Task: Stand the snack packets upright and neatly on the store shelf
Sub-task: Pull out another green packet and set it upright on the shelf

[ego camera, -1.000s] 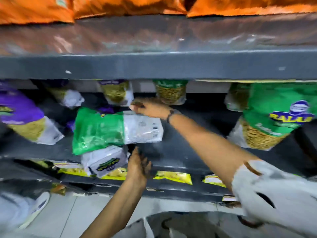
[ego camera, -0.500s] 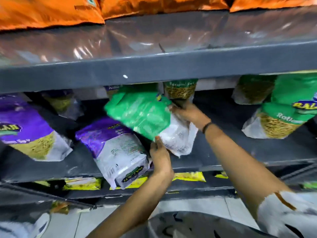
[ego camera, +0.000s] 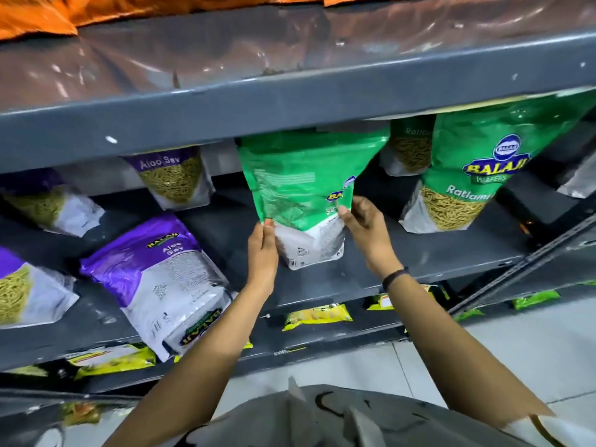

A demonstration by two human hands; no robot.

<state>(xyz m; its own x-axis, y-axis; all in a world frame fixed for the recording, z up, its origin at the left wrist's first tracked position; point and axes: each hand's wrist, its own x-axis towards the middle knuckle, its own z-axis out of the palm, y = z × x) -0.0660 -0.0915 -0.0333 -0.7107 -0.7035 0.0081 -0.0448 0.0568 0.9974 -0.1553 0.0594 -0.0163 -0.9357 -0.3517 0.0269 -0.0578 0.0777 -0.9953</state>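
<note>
A green and white snack packet (ego camera: 300, 191) stands upright on the grey middle shelf (ego camera: 451, 262), its back facing me. My left hand (ego camera: 263, 250) pinches its left edge and my right hand (ego camera: 364, 227) grips its right edge. A purple Aloo Sev packet (ego camera: 154, 272) lies tilted on the shelf to the left, its bottom hanging over the front edge. Another green packet (ego camera: 474, 175) stands upright at the right. Further purple packets (ego camera: 175, 177) stand behind and at the far left (ego camera: 29, 295).
The upper shelf board (ego camera: 290, 101) hangs just above the green packet's top, with orange packets (ego camera: 35, 17) on it. Yellow packets (ego camera: 317, 312) lie on the lower shelf. A diagonal shelf brace (ego camera: 532, 256) runs at the right. Tiled floor shows below.
The green packet has swung from lying sideways to standing upright, and has moved right on the shelf. Both my hands have shifted onto its side edges. The purple packet beneath it is uncovered.
</note>
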